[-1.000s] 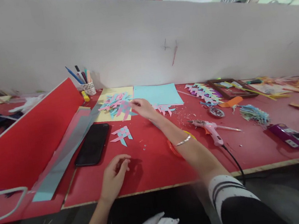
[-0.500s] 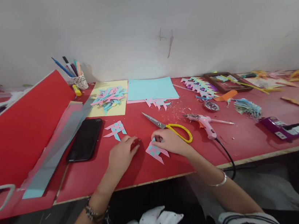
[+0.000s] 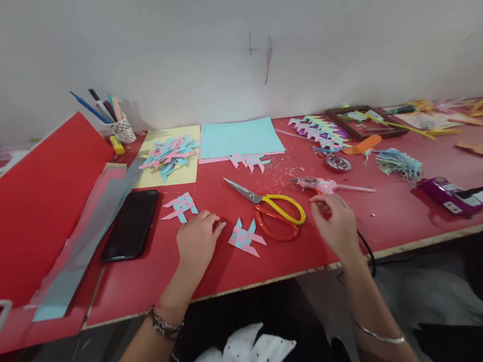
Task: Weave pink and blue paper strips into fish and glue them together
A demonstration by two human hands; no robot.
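Note:
My left hand (image 3: pixel 200 238) rests on the red table with its fingers loosely bent and the thumb a little apart; I see nothing in it. To its right lies a woven pink-and-blue paper fish (image 3: pixel 243 239), untouched. A second woven paper fish (image 3: pixel 181 205) is just beyond my left hand. My right hand (image 3: pixel 336 222) is curled over the handle of a pink hot glue gun (image 3: pixel 313 182); the hand hides the handle and the grip's details. Between my hands lie scissors (image 3: pixel 278 209) with one yellow and one red handle, blades partly spread.
A black phone (image 3: pixel 130 225) lies at left beside grey paper strips (image 3: pixel 93 239) and a red panel (image 3: pixel 38 225). Folded paper pieces (image 3: pixel 171 154) sit on a yellow sheet. Blue paper (image 3: pixel 240 138) is at the back. A purple power box (image 3: pixel 450 196) stands at right.
My right hand has let go of the woven paper fish and moved right to the glue gun. The scissors' red handle, previously covered, now shows. My left hand's fingers have drawn slightly closer together.

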